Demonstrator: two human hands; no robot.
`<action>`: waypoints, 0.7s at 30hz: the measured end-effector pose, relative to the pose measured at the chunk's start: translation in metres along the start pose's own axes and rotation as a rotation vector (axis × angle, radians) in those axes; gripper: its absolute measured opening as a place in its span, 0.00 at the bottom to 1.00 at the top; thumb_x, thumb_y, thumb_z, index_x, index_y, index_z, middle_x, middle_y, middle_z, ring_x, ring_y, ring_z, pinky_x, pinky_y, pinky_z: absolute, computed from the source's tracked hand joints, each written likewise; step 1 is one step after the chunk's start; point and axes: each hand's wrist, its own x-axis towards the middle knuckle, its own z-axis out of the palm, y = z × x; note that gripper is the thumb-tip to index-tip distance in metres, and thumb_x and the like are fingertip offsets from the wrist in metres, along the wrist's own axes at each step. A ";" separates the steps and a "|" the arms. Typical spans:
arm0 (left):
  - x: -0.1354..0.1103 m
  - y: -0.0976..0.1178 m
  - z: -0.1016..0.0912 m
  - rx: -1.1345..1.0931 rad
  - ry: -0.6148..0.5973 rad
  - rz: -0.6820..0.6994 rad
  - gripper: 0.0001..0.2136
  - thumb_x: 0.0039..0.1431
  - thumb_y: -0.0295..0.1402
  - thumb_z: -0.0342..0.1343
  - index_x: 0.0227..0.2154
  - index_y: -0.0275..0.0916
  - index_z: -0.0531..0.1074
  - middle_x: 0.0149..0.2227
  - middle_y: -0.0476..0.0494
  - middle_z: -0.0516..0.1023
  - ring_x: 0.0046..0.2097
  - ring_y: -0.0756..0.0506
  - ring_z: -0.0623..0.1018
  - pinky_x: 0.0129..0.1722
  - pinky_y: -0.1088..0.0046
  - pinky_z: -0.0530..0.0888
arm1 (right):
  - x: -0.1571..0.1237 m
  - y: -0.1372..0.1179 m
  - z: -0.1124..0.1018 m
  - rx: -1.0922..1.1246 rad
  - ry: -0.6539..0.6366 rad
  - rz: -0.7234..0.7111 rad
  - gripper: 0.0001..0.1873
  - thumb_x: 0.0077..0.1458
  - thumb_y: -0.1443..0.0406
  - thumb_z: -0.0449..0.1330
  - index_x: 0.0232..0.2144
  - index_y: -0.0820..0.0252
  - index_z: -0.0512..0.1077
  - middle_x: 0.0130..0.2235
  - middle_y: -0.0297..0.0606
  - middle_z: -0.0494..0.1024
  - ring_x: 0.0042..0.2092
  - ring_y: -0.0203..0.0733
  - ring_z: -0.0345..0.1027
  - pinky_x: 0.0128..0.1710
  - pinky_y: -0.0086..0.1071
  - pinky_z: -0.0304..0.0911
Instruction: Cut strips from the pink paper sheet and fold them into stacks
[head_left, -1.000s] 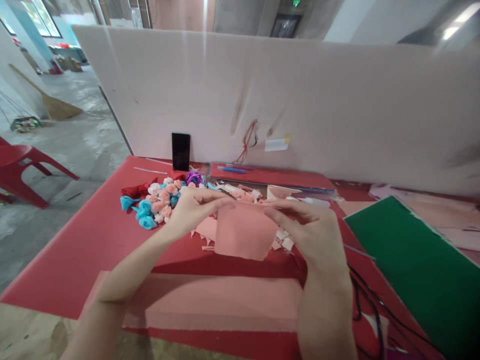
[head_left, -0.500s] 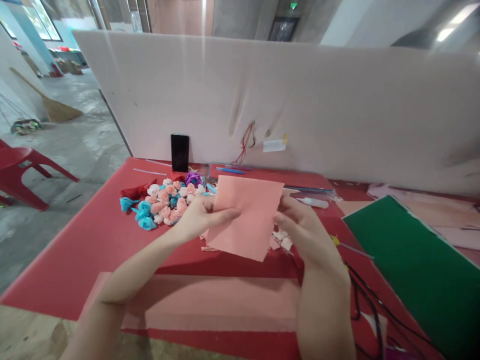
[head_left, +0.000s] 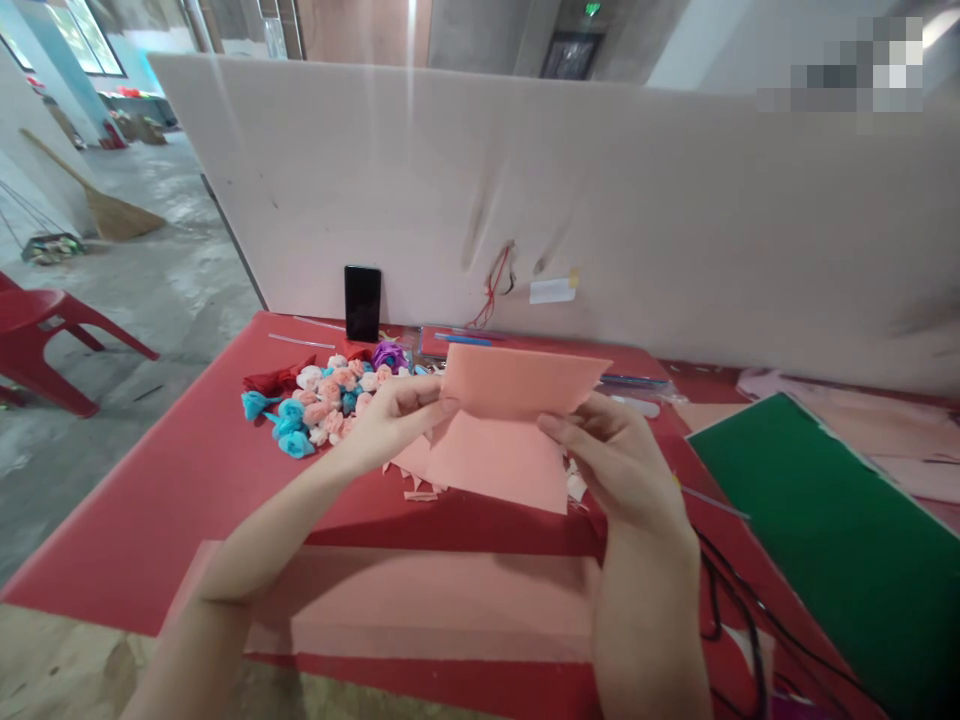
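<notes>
A sheet of salmon-pink paper is held up over the red table, creased across its middle so that the upper part tilts away from the lower. My left hand pinches its left edge, thumb on the near face. On the right edge my right hand is closed too, with the thumb near the crease. Beneath the sheet lie small pink paper scraps, partly hidden by it. A long strip of the same pink paper lies along the table's front edge, below my forearms.
Crepe paper flowers in peach, white and blue lie left of my left hand. A phone leans on the white board. At the right are a green cutting board and black cables. A red chair stands at the left.
The paper, nearly flat half a second ago, now bends along a crosswise crease, and its top edge reaches farther right. Both hands still hold its side edges.
</notes>
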 end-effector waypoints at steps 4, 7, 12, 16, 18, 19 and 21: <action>-0.002 0.002 0.001 -0.018 0.012 0.057 0.12 0.55 0.37 0.54 0.21 0.36 0.71 0.15 0.55 0.62 0.18 0.57 0.63 0.19 0.82 0.63 | 0.000 0.002 -0.003 0.093 -0.013 -0.022 0.08 0.42 0.58 0.67 0.23 0.53 0.73 0.20 0.30 0.71 0.19 0.33 0.60 0.17 0.28 0.57; -0.003 0.004 0.000 0.002 0.017 0.081 0.10 0.55 0.34 0.55 0.22 0.36 0.72 0.19 0.51 0.69 0.22 0.55 0.68 0.22 0.81 0.66 | -0.001 -0.006 -0.001 0.093 0.015 -0.064 0.04 0.43 0.60 0.65 0.24 0.52 0.76 0.23 0.32 0.73 0.20 0.32 0.60 0.17 0.27 0.54; -0.005 0.004 -0.002 -0.084 -0.040 0.090 0.08 0.55 0.28 0.51 0.28 0.38 0.76 0.31 0.47 0.77 0.31 0.52 0.74 0.26 0.81 0.69 | -0.002 -0.017 0.006 0.065 0.029 -0.172 0.07 0.42 0.67 0.60 0.18 0.50 0.75 0.17 0.29 0.70 0.17 0.30 0.56 0.15 0.27 0.50; -0.008 -0.002 -0.004 -0.125 -0.100 0.134 0.11 0.55 0.23 0.47 0.27 0.37 0.74 0.31 0.47 0.76 0.31 0.53 0.74 0.26 0.82 0.68 | -0.003 -0.018 0.010 0.058 0.061 -0.207 0.12 0.39 0.71 0.55 0.15 0.51 0.74 0.16 0.30 0.71 0.20 0.31 0.62 0.19 0.26 0.55; -0.009 -0.004 -0.005 -0.124 -0.113 0.153 0.11 0.54 0.21 0.46 0.27 0.37 0.74 0.30 0.47 0.76 0.32 0.53 0.75 0.27 0.81 0.69 | -0.004 -0.018 0.010 0.059 0.058 -0.216 0.13 0.38 0.72 0.54 0.15 0.51 0.74 0.16 0.30 0.71 0.22 0.32 0.64 0.21 0.26 0.57; -0.009 -0.005 -0.005 -0.120 -0.116 0.162 0.12 0.54 0.21 0.46 0.27 0.37 0.74 0.30 0.47 0.76 0.32 0.52 0.75 0.28 0.81 0.70 | -0.004 -0.018 0.011 0.057 0.057 -0.224 0.13 0.38 0.72 0.53 0.14 0.51 0.74 0.17 0.30 0.71 0.21 0.32 0.64 0.20 0.26 0.57; -0.009 -0.006 -0.006 -0.111 -0.123 0.178 0.11 0.55 0.22 0.46 0.27 0.37 0.73 0.29 0.46 0.76 0.32 0.52 0.75 0.28 0.80 0.70 | -0.006 -0.018 0.010 0.046 0.058 -0.240 0.14 0.38 0.73 0.53 0.15 0.51 0.74 0.17 0.30 0.71 0.20 0.31 0.62 0.18 0.25 0.55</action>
